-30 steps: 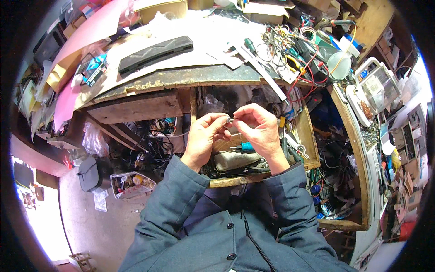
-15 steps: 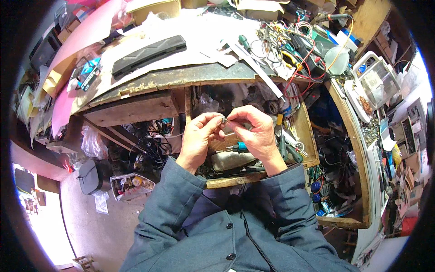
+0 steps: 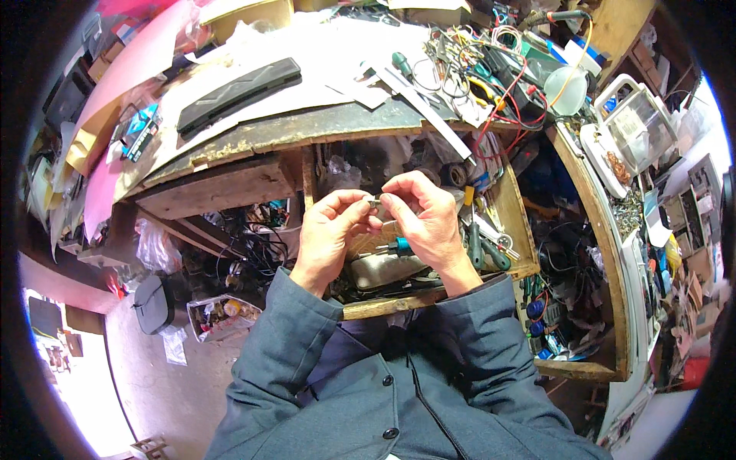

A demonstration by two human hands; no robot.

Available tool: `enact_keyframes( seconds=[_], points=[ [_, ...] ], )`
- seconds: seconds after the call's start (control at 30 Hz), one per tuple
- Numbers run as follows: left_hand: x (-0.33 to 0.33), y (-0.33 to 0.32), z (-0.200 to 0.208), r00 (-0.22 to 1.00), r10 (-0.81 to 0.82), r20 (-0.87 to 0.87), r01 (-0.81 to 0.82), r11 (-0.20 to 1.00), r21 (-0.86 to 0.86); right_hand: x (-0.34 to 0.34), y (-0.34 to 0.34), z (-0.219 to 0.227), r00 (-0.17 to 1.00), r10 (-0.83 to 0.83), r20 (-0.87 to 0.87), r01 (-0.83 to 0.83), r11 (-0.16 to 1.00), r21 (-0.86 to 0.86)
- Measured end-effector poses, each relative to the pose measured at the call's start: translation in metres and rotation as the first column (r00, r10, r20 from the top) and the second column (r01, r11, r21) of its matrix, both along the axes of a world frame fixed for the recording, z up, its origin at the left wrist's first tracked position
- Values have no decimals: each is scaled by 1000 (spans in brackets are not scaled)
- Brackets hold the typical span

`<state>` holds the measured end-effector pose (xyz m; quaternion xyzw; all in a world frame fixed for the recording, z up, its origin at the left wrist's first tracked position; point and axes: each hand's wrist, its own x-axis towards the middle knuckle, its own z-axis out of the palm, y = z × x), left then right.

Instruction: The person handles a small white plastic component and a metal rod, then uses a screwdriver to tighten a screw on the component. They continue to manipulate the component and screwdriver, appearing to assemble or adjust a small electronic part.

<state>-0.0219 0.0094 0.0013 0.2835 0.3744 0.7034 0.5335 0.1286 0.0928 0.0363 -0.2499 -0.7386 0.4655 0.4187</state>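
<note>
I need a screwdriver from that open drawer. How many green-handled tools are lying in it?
2 green-handled tools show, side by side in the open drawer, just right of the right hand. More may be hidden under the hands or clutter.

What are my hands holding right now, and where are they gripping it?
Both hands pinch a small metal part between them over the open drawer: left hand on its left end, right hand on its right end. What the part is cannot be told.

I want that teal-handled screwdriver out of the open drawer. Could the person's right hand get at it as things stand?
Probably yes, once freed. The teal-handled screwdriver lies in the open drawer just under the right hand, with nothing over it. But that hand and the left hand are both pinching a small metal part.
</note>
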Motion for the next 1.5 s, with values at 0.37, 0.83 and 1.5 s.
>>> enact_keyframes(
  seconds=[0.37,0.83,1.5],
  points=[
    [10,-3,17,987,-5,-162,-11,995,-98,-3,-4,2,992,-127,19,126,991,53],
    [5,-3,2,993,25,-113,-19,998,53,7,3,-2,994,-55,99,36,982,186],
    [13,-2,1,980,-52,-190,36,996,-86,12,-2,-1,993,-64,97,41,975,220]
  ],
)
